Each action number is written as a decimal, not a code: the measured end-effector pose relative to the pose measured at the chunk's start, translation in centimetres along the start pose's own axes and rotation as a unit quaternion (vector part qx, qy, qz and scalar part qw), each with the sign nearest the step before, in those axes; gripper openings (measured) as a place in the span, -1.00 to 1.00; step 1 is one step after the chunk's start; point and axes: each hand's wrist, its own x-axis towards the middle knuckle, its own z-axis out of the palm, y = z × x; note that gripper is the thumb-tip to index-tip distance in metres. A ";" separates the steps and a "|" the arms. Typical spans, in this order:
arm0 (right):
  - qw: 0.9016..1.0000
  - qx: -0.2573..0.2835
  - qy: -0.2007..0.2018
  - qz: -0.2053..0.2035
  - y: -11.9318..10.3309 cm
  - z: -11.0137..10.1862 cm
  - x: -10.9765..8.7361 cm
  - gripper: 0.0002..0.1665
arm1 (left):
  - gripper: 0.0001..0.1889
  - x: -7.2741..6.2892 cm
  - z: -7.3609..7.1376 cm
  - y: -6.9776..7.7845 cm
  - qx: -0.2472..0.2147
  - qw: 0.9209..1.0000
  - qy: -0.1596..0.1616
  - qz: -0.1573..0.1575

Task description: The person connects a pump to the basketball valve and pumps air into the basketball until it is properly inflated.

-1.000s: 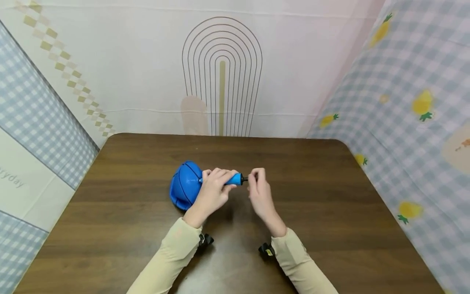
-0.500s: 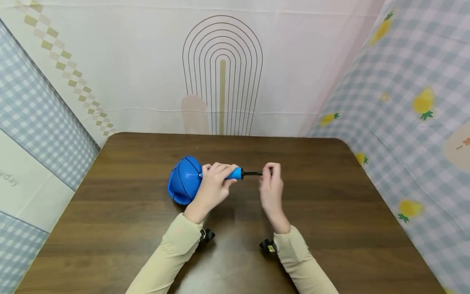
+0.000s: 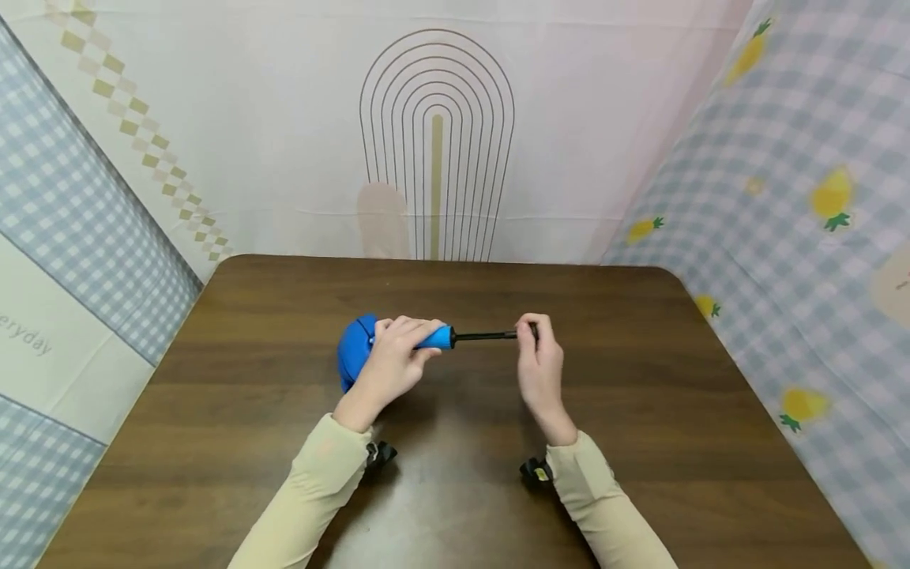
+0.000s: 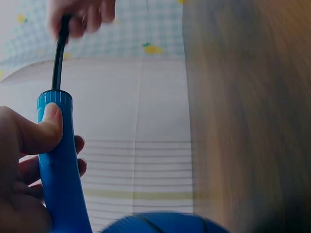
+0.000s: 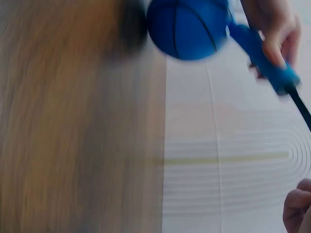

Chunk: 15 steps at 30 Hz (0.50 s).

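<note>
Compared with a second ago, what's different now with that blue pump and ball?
The right hand has moved right, drawing much more of the black rod out of the blue pump. The left hand and pump have shifted slightly left, hiding more of the blue ball. Nothing was newly grasped or let go: the left hand still grips the pump, the right the rod's outer end.

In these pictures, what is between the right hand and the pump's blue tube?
A black rod runs from the blue tube to the right hand; head view.
</note>
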 end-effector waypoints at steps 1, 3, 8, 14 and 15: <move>1.000 0.017 0.013 0.015 0.0 0.0 0.1 -0.78 | -0.64 -0.1 0.1 -0.1 0.003 1.000 0.007 -0.003; 0.997 0.050 0.018 0.051 -0.2 0.5 -0.1 -0.75 | -0.65 -0.2 0.4 0.1 0.011 1.000 0.014 0.000; 0.991 0.080 -0.067 0.088 -1.0 2.6 -1.3 -0.75 | -0.67 -0.3 1.6 0.8 0.017 1.000 0.009 0.016; 0.984 0.087 -0.125 0.096 -0.8 1.6 -0.5 -0.71 | -0.65 0.0 1.2 0.5 0.008 1.000 -0.005 -0.002; 0.983 0.100 -0.111 0.104 -0.8 1.1 -0.1 -0.72 | -0.64 0.0 1.0 0.4 0.011 1.000 -0.005 -0.012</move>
